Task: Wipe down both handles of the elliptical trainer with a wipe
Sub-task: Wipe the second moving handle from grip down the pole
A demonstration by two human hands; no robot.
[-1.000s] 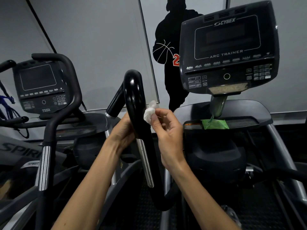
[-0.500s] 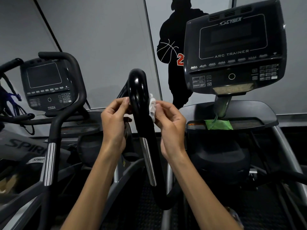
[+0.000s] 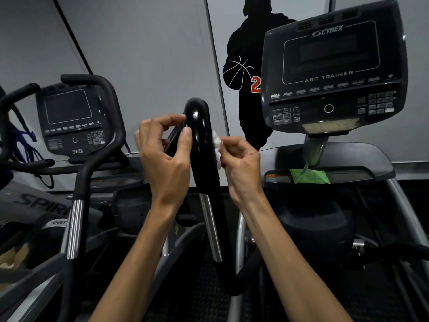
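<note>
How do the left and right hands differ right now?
The right hand pinches the white wipe against the black handle; the left hand holds no wipe, only its fingertips touching the handle. The right hand is on the handle's right side, the left hand on its left. Both sit near the handle's curved top.

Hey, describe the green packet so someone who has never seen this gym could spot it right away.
Find the big black console marked Arc Trainer at the upper right. Follow its post down to the dark tray beneath. The green packet lies there at the foot of the post, the only bright green thing among black and grey machine parts.
</note>
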